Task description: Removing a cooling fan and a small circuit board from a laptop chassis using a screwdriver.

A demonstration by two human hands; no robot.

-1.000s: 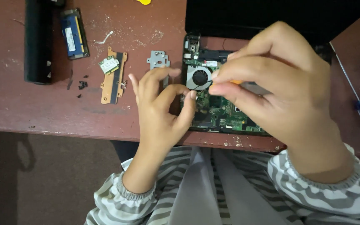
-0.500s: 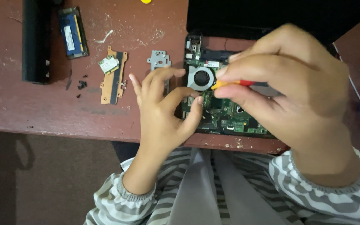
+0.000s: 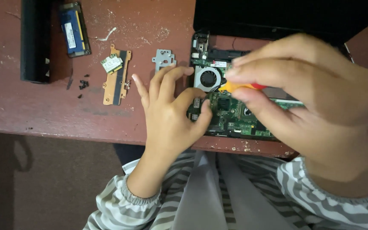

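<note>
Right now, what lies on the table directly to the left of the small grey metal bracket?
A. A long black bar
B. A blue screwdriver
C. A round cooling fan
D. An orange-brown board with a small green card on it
D: the orange-brown board, with the small green card on its upper end, lies just left of the grey metal bracket; the cooling fan sits to the bracket's right.
</note>
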